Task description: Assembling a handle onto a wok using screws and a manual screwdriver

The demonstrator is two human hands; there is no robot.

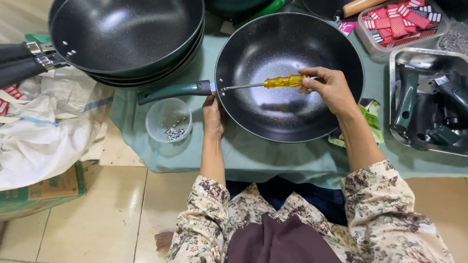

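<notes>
The right hand (330,87) is closing its fingers around the yellow handle of a screwdriver (265,83), holding it level across the inside of a black wok (289,77) so that its tip is meeting the screws in the wall where the green handle (174,90) joins. The left hand (213,114) is pressing against the outside of the wok just below that joint, fingers curled under the rim, seemingly bracing it against the push of the tool. The wok is sitting on a green cloth (273,158) in front of the person. A clear plastic cup (168,120) holding small screws is standing just beside the left hand, within easy reach. A stack of woks (127,39) is sitting to the left, a metal tray (428,100) of spare handles to the right.
</notes>
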